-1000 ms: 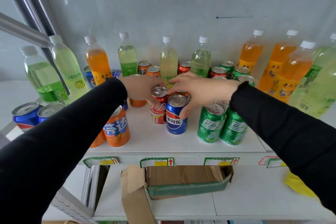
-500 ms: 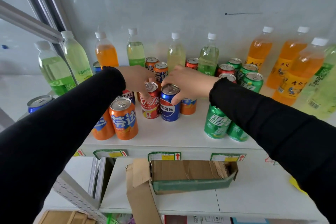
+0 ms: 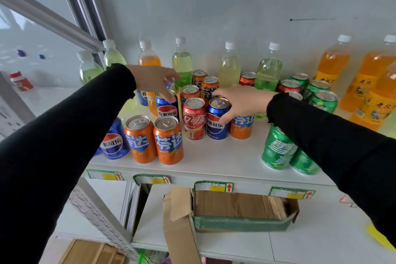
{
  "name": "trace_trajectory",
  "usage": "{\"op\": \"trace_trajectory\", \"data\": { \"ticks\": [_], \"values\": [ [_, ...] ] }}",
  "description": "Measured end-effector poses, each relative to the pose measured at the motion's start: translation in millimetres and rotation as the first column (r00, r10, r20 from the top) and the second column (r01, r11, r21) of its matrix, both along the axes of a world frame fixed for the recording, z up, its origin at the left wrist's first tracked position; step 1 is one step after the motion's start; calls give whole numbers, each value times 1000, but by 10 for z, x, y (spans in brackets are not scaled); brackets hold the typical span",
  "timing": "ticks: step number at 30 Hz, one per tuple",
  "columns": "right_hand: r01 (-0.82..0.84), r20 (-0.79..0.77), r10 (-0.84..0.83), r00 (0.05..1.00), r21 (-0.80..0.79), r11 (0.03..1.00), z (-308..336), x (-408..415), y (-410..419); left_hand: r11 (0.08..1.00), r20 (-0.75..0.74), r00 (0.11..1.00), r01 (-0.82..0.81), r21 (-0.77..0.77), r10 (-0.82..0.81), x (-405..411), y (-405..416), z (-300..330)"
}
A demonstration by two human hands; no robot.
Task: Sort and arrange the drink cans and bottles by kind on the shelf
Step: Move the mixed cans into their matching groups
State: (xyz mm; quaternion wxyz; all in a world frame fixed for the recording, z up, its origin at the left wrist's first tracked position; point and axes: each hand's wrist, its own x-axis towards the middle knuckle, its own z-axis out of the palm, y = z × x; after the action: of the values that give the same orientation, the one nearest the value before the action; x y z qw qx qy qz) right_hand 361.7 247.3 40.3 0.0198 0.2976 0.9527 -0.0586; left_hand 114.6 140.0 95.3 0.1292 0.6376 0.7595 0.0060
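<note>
The scene is seen through a single head-worn, wide-angle view, directed forward and downward at close range. The shelf [image 3: 214,163] is faced squarely, with the wall [image 3: 214,6] behind it at the far side. Both sleeves are taken in from the near corners, and a lower shelf [image 3: 310,240] is caught beneath.

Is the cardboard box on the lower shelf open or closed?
Open. The cardboard box has no closed top; one torn flap hangs over its left end, and bare inner walls show. Whether anything lies inside cannot be told.
</note>
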Motion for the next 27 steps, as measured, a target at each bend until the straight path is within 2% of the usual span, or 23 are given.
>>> {"op": "trace_trajectory", "data": {
  "ticks": [2,4,12,15,17,22,27],
  "values": [
    [29,22,-29,999,12,1000,-21,-9,-16,991,-96,993,-75,-114,64,-131,-4,-63],
    [58,48,-60,997,26,998,-48,-40,-41,985,-125,987,-120,-124,104,-186,14,-195],
    [111,-7,-110,994,6,994,-106,-84,-94,995,-18,995,-94,27,95,-107,59,-405],
    [125,-88,-127,988,-25,992,-21,-3,-146,992,4,995,-98,79,98,-110,-59,-311],
    [122,-196,-144,970,-117,986,119,96,-196,983,36,994,-106,148,102,-91,-185,-143],
    [14,-484,-224,846,-399,917,496,446,-444,909,215,975,-136,393,53,156,-624,476],
    [-113,-651,-368,663,-573,812,514,771,-758,898,316,947,-84,431,-64,606,-956,803]
  ]
}}
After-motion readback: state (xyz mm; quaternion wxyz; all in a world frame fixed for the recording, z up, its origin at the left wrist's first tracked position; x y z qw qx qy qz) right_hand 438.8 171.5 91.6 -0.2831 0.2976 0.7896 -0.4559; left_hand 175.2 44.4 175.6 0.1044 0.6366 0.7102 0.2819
